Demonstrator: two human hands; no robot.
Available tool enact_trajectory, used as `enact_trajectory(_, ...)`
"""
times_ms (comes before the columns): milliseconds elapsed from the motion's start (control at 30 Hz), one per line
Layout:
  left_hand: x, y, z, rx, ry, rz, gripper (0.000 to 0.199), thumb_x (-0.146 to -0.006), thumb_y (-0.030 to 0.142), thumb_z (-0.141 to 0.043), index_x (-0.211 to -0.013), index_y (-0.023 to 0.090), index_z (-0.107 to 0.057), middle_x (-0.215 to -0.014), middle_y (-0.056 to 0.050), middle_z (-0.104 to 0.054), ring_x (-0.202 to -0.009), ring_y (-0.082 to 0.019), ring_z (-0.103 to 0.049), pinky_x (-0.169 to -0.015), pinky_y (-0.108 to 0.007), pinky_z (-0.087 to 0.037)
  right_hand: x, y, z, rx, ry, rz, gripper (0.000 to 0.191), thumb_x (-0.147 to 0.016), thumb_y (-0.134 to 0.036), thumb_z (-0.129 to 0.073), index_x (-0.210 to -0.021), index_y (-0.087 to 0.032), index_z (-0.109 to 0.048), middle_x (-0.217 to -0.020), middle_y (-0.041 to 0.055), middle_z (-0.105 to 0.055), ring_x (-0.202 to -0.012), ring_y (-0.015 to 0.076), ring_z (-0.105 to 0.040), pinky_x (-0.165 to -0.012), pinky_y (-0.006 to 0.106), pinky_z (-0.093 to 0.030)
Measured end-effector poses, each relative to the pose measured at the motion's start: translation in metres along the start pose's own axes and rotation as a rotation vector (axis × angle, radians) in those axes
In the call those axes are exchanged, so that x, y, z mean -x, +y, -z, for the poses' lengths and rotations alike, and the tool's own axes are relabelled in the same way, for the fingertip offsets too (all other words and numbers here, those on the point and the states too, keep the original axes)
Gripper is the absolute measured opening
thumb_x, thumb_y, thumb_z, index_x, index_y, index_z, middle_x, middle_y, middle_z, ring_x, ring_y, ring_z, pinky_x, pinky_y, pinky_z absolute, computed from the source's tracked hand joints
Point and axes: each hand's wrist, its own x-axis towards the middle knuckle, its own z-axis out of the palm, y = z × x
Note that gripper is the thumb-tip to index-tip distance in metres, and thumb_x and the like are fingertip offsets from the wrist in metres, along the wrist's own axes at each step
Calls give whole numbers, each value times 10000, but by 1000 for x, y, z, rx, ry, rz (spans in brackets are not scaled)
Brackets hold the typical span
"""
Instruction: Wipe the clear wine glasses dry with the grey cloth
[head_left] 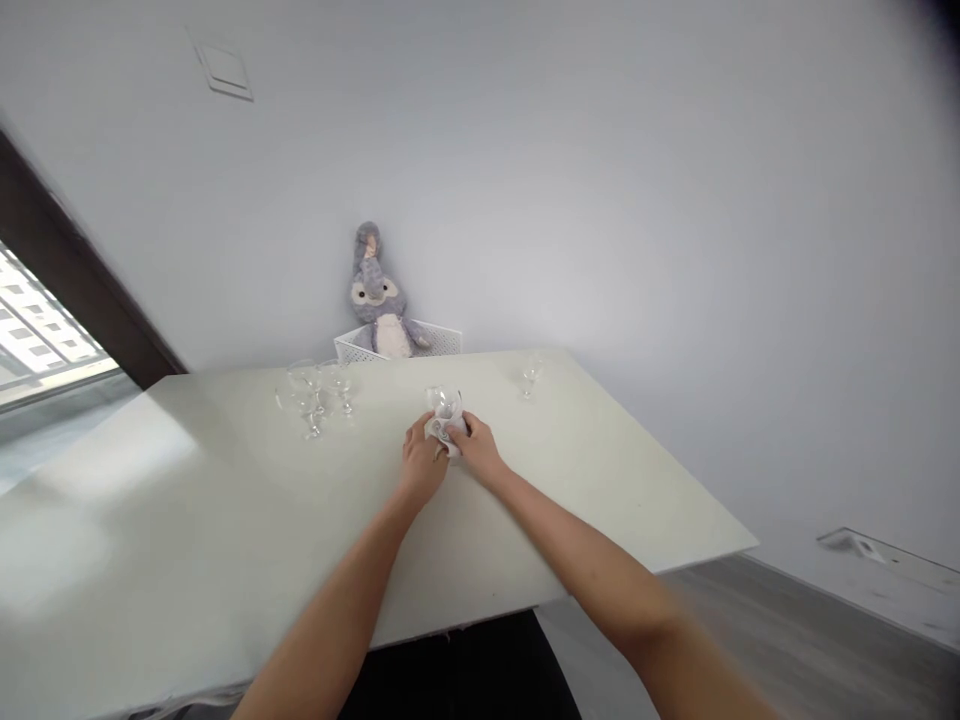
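Observation:
At the middle of the white table, a clear stemmed glass (444,401) sits between my two hands, its bowl pointing away from me. A crumpled white cloth or tissue (436,428) is wrapped about its stem and foot. My left hand (423,462) closes on the glass's near end from the left, fingers bent. My right hand (481,450) is closed from the right, pressing the white cloth against the stem. The fingertips and the glass's foot are partly hidden.
Several clear stemmed glasses (311,410) stand together at the back left of the table (300,560). Another stemmed glass (531,376) stands at the back right. Behind the far edge, a grey plush toy (391,335) sits in a white basket (447,341) against the wall.

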Motion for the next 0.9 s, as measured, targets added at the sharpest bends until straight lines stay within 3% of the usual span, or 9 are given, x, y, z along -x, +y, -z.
enact_trajectory(167, -6, -2, 0, 672, -88, 354, 379, -734, 361, -531, -1085, 218, -535, -1125, -75, -569, -1087, -215, -486, -914, -371, -355, -1, 5, 22, 366, -79, 173, 394, -715, -219, -528, -1105, -164, -509, -1038, 76, -584, -914, 190, -534, -811, 321, -398)
enact_trajectory(267, -5, -2, -4, 772, -10, 508, 466, -654, 428, -620, -1045, 194, -522, -977, -71, -613, -946, -196, -555, -805, -323, -413, 9, 8, 17, 625, -120, 297, 445, -731, -194, -517, -1170, -143, -464, -1156, 137, -515, -1057, 230, -464, -889, 384, -332)
enact_trajectory(333, -5, -2, -3, 778, 25, 536, 423, -635, 440, -632, -954, 178, -541, -903, -58, -617, -855, -179, -572, -731, -293, -429, 13, 7, 12, 643, -153, 298, 431, -735, -206, -522, -1157, -139, -471, -1149, 145, -517, -1053, 242, -462, -889, 411, -325)
enact_trajectory(433, -8, 2, 7, 839, -34, 411, 363, -646, 431, -617, -893, 173, -551, -950, -65, -616, -824, -169, -569, -679, -268, -430, 17, 1, 12, 356, -280, 103, 311, -712, -241, -550, -1009, -146, -543, -945, 90, -597, -862, 216, -540, -800, 397, -400)
enact_trajectory(533, -9, 10, 22, 936, -234, 280, 385, -644, 450, -600, -904, 171, -544, -1064, -105, -593, -806, -182, -572, -642, -276, -430, 22, -6, 21, -191, -592, -194, 234, -708, -297, -554, -871, -129, -556, -745, 43, -588, -672, 175, -555, -696, 394, -458)
enact_trajectory(633, -7, 19, 33, 981, -425, 241, 483, -611, 538, -584, -921, 171, -535, -1097, -139, -579, -839, -231, -580, -650, -317, -439, 31, -10, 28, -604, -897, -381, 333, -680, -349, -590, -910, -115, -533, -751, 44, -578, -679, 195, -574, -690, 466, -466)
enact_trajectory(700, -5, 22, 34, 962, -487, 236, 505, -598, 558, -589, -912, 165, -544, -1074, -146, -590, -888, -262, -576, -681, -340, -444, 35, -10, 30, -663, -993, -421, 377, -651, -342, -622, -937, -117, -520, -786, 49, -580, -722, 207, -579, -696, 478, -463)
enact_trajectory(800, -5, 23, 28, 952, -455, 255, 431, -630, 483, -617, -905, 159, -547, -1034, -137, -604, -928, -271, -576, -726, -355, -450, 34, -7, 29, -463, -882, -342, 281, -675, -296, -597, -888, -130, -520, -740, 25, -568, -669, 162, -556, -667, 389, -470)
enact_trajectory(900, -6, 18, 15, 958, -250, 342, 387, -646, 422, -638, -909, 160, -526, -1039, -126, -599, -914, -250, -594, -743, -356, -455, 27, -4, 27, 100, -559, -92, 146, -712, -233, -532, -830, -147, -529, -703, 15, -556, -636, 150, -525, -640, 328, -442)
